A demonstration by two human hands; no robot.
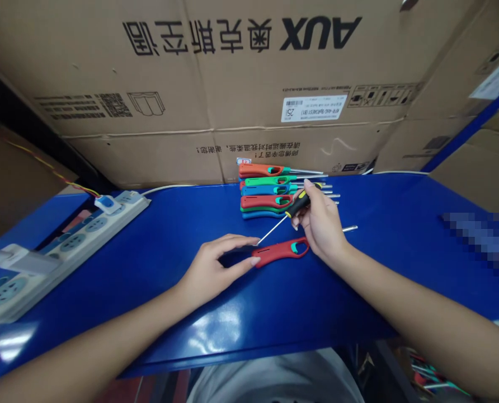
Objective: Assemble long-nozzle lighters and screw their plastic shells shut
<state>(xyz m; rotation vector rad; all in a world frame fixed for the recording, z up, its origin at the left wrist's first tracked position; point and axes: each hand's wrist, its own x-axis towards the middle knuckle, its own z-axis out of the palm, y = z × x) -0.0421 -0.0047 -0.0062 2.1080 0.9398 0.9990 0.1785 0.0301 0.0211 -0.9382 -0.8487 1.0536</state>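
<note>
A red gas lighter [278,252] with a green trigger lies on the blue table, its metal tube pointing right. My left hand [216,263] pinches the butt end of this lighter between thumb and fingers. In my right hand [323,221] is a screwdriver [297,206] with a black and yellow handle, slanting down to the left. Its tip meets the lighter's butt end near my left fingertips; the exact contact point is too small to make out. Behind both hands rests a stack of orange, green, blue and red lighters [266,198].
A white power strip [77,240] with plugs in it lies at the left. Cardboard [232,101] with printing stands upright along the back of the blue table [182,215]. Below the table's front edge at right, more lighters [432,375] show in a container.
</note>
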